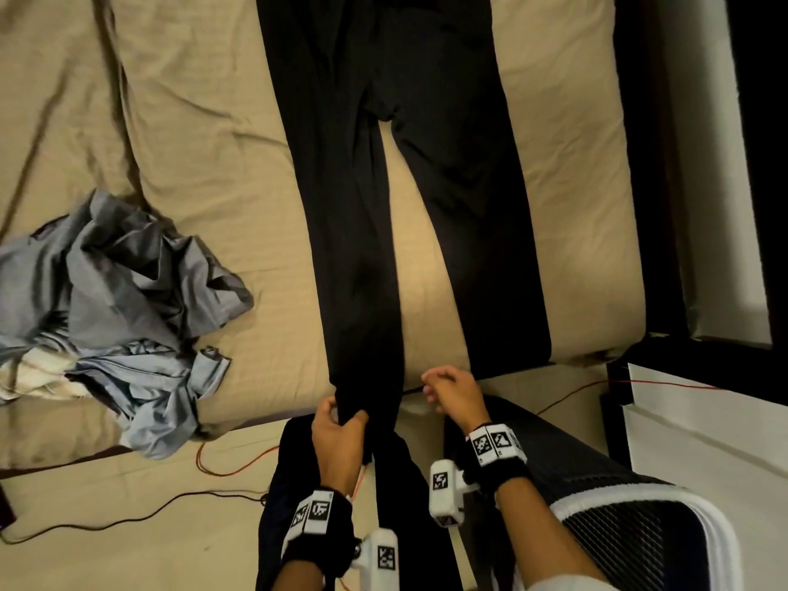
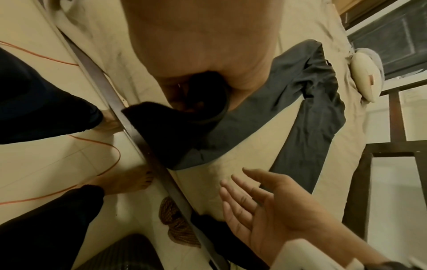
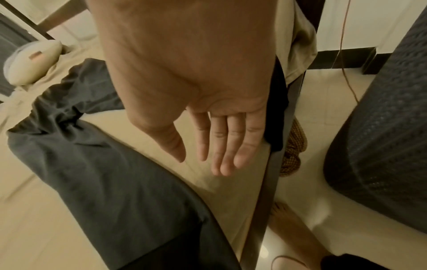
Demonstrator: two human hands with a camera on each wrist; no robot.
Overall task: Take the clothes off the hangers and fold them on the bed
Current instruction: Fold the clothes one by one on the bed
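Observation:
Black trousers [image 1: 362, 164] lie flat on the beige bed [image 1: 192, 142], waist at the far end and both legs pointing toward me. My left hand [image 1: 345, 413] grips the cuff of the left trouser leg [image 2: 161, 124] at the near bed edge, fingers curled round the dark fabric, and the cuff hangs over the edge. My right hand [image 1: 435, 386] hovers open just right of it, between the two legs, with fingers straight [image 3: 221, 146] and holding nothing. The right trouser leg [image 1: 503, 270] lies untouched. No hanger is in view.
A crumpled pile of blue-grey clothes [image 1: 119, 300] sits on the bed's left side. A dark mesh laundry basket [image 1: 631, 514] stands on the floor at my right. Orange and black cables [image 1: 221, 471] cross the tiled floor. A dark bed frame [image 1: 665, 185] borders the right.

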